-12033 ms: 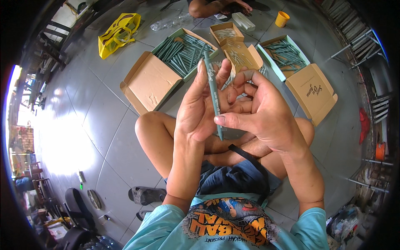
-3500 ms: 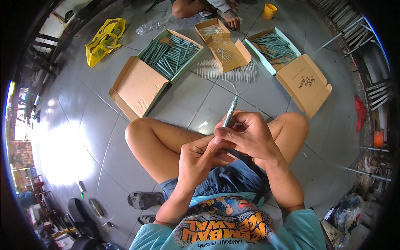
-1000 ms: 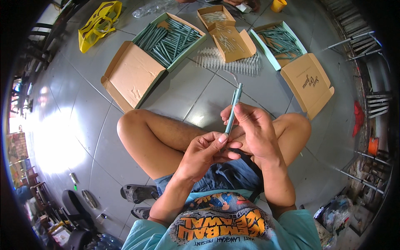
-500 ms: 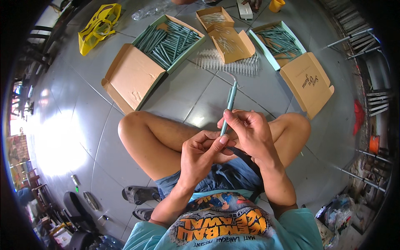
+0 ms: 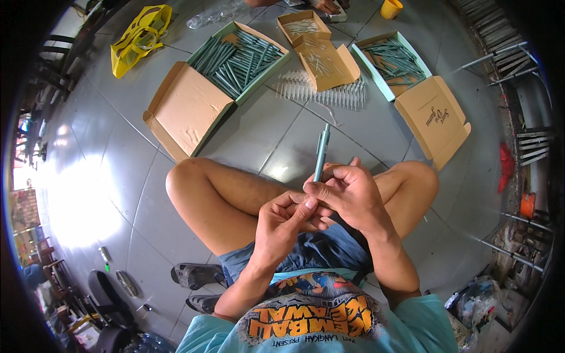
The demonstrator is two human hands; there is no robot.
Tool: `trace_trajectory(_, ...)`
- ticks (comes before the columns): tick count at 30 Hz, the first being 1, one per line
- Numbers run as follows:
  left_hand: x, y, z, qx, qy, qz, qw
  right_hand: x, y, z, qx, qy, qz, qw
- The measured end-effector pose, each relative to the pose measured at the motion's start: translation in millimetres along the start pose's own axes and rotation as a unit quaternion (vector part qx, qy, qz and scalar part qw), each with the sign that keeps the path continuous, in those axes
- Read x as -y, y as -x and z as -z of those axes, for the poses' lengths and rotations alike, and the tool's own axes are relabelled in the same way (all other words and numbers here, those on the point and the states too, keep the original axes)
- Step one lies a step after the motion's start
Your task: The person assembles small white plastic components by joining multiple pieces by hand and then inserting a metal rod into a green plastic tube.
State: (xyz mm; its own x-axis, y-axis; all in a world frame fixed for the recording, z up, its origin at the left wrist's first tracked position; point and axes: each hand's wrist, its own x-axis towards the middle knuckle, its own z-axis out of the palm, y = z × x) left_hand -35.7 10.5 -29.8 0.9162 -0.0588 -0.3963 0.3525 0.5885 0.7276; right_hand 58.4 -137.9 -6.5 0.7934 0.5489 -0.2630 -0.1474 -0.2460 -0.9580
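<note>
A slim teal click pen (image 5: 322, 152) points up and away from me above my lap, its clip toward the far end. My right hand (image 5: 351, 195) is closed round its lower half, thumb across the barrel. Just below, my left hand (image 5: 285, 220) pinches at the pen's lower end with thumb and fingers. The fingers of both hands meet there and hide the tip. Beyond my hands, a thin bent strip (image 5: 329, 115) lies on the floor.
Left, an open box (image 5: 188, 112) holds many teal pens; right stands another open pen box (image 5: 432, 112). Between them are a small carton of thin clear pieces (image 5: 329, 70) and a spiky clear rack (image 5: 353, 100). Another person's hand (image 5: 329, 6) is at the far edge. A yellow bag (image 5: 138, 41) lies far left.
My right hand has slid down the pen toward my left hand, and the pen sits slightly lower and more upright. Another person's hand has come over the white box at the far edge.
</note>
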Motion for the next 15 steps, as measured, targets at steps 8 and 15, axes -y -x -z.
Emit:
trace_trajectory(8, 0, 8, 2, 0.021, 0.013, 0.009, 1.0, -13, -10, 3, -0.082, -0.15, -0.043, 0.984)
trace_trajectory(15, 4, 12, 0, 0.008, -0.035, -0.005, 0.999, -29, -11, -9, -0.097, -0.259, -0.096, 0.956)
